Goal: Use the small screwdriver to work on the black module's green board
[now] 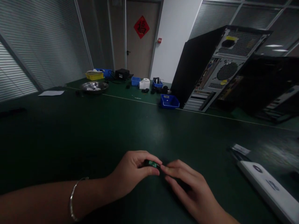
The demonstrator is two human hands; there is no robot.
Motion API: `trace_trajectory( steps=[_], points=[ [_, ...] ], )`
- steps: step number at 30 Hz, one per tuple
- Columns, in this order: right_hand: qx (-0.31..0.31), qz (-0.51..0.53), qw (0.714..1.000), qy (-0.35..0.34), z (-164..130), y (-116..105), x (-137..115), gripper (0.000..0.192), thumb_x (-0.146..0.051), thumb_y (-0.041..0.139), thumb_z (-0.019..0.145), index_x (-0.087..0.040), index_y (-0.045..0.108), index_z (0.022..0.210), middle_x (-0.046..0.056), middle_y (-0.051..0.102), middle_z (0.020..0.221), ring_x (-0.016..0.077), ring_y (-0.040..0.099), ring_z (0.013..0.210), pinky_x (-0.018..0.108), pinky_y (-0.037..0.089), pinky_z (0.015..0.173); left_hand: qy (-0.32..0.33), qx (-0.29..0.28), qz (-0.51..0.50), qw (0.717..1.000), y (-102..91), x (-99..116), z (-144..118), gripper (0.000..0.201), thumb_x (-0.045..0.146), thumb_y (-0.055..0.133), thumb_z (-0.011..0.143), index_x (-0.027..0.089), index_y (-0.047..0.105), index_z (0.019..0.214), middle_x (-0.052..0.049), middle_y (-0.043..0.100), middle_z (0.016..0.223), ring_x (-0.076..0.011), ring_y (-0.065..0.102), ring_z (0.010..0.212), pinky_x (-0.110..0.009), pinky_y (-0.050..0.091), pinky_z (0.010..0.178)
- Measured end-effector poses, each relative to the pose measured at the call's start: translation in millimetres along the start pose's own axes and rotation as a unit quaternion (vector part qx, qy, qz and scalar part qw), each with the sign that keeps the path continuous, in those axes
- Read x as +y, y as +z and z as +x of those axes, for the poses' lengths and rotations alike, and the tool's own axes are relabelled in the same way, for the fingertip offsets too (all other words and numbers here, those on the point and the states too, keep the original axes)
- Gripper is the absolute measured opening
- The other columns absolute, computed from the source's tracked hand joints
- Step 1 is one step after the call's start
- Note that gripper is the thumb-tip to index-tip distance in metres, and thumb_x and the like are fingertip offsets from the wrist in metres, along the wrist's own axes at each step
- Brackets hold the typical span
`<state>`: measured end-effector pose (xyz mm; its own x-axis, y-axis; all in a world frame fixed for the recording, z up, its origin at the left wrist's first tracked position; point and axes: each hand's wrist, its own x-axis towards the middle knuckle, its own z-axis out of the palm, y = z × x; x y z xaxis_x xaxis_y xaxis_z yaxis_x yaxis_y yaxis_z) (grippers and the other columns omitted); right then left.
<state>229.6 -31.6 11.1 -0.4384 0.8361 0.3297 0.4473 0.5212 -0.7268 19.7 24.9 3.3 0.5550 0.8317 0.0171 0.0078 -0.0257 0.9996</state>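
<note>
Low over the green table, my left hand (134, 169) pinches a small green circuit board (153, 164) with a dark edge between thumb and fingers. A silver bangle circles that wrist. My right hand (187, 185) comes in from the lower right, its fingers closed together and the tips meeting the board's right end. Whether those right fingertips hold some small part is hidden by the fingers and the dim light.
The green table (98, 130) spreads around my hands. A white case (268, 183) lies at right. A computer tower (210, 68) stands at the back right beside a blue bin (169, 101). A metal bowl (94, 87) and a yellow tray (94, 75) sit at the back left.
</note>
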Motion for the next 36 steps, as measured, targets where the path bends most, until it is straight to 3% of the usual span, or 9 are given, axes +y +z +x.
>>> trace_trajectory(
  steps=[11, 21, 32, 36],
  points=[
    [0.019, 0.021, 1.0, 0.005, 2.2, 1.9, 3.0, 0.04, -0.004, 0.054, 0.092, -0.029, 0.061, 0.123, 0.005, 0.062, 0.101, 0.0175, 0.065, 0.091, 0.028, 0.053, 0.075, -0.03, -0.006, -0.073, 0.997, 1.1, 1.6, 4.4, 0.019, 0.012, 0.075, 0.074, 0.021, 0.077, 0.09, -0.001, 0.077, 0.088, -0.0177, 0.069, 0.085, -0.028, 0.051, 0.079],
    [-0.025, -0.02, 0.999, -0.008, 2.3, -2.8, 1.6, 0.043, -0.003, 0.056, 0.09, -0.028, 0.062, 0.124, 0.007, 0.063, 0.101, 0.0197, 0.066, 0.087, 0.031, 0.055, 0.069, -0.03, -0.021, -0.067, 0.997, -0.3, -3.5, 1.3, 0.019, 0.014, 0.075, 0.075, 0.02, 0.077, 0.093, -0.002, 0.074, 0.089, -0.0188, 0.069, 0.086, -0.029, 0.052, 0.079],
    [0.007, 0.004, 1.0, 0.005, 3.3, -0.9, -0.3, 0.036, -0.008, 0.058, 0.09, -0.028, 0.065, 0.12, 0.008, 0.066, 0.101, 0.0217, 0.067, 0.091, 0.032, 0.056, 0.073, 0.006, -0.022, -0.077, 0.997, -2.7, -2.6, 3.0, 0.018, 0.012, 0.072, 0.078, 0.017, 0.074, 0.094, -0.003, 0.071, 0.094, -0.0182, 0.066, 0.09, -0.029, 0.051, 0.081],
    [0.023, 0.015, 1.0, 0.012, 2.0, -3.2, -1.0, 0.037, -0.009, 0.057, 0.091, -0.027, 0.063, 0.122, 0.008, 0.067, 0.103, 0.0216, 0.066, 0.092, 0.033, 0.055, 0.076, -0.013, -0.03, -0.104, 0.994, -3.9, 0.1, 5.2, 0.015, 0.013, 0.067, 0.083, 0.018, 0.068, 0.097, -0.002, 0.069, 0.092, -0.0161, 0.066, 0.089, -0.029, 0.051, 0.083]
  ],
)
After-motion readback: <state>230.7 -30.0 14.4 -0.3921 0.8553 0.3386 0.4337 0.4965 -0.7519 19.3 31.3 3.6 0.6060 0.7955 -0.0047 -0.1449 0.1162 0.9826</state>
